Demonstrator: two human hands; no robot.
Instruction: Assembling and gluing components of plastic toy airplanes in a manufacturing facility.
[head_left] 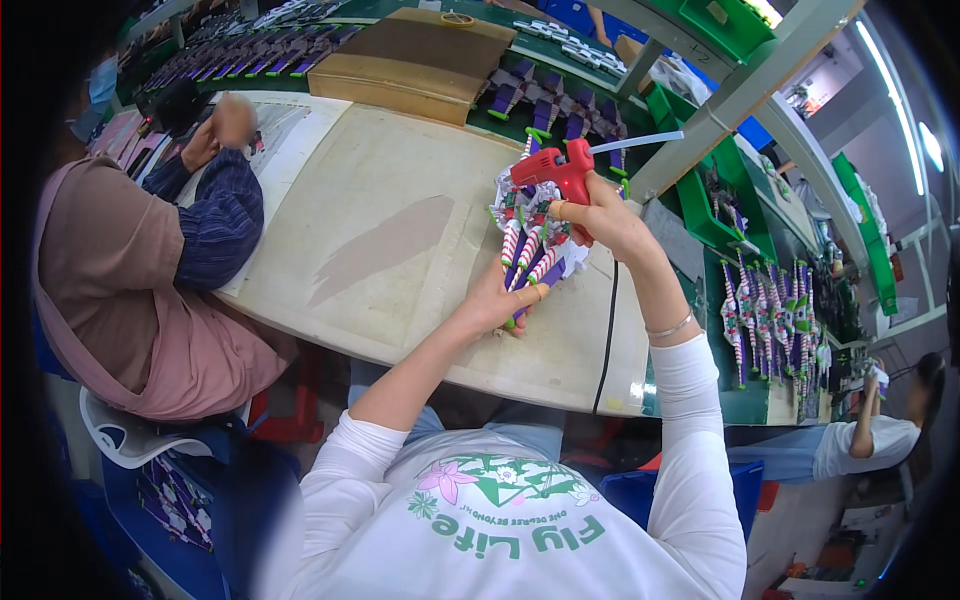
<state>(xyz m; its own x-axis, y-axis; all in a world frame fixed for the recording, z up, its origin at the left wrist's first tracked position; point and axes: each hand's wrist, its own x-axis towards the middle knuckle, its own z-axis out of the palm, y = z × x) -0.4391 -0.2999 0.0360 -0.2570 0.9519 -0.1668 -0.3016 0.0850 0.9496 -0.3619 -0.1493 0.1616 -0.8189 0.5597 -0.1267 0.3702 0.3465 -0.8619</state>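
Observation:
My right hand (612, 215) is wrapped round the handle of a red hot glue gun (566, 174), with a pale glue stick (640, 141) jutting from its back and a black cord (608, 340) hanging below. The gun's front end points left, over several toy figures. My left hand (492, 300) grips the lower end of these toy figures (512, 240), which have red-and-white striped limbs and purple and green parts. The figures lie bunched at the table's right part. The glue gun's body and my right hand hide part of them, so the nozzle's contact cannot be made out.
A worn cream tabletop (400, 150) spreads before me, with a cardboard box (400, 65) at its back. More purple toy parts (545, 95) stand on the green line beyond. A metal post (740, 110) rises at right beside green bins (705, 205). A co-worker (120, 270) sits at left.

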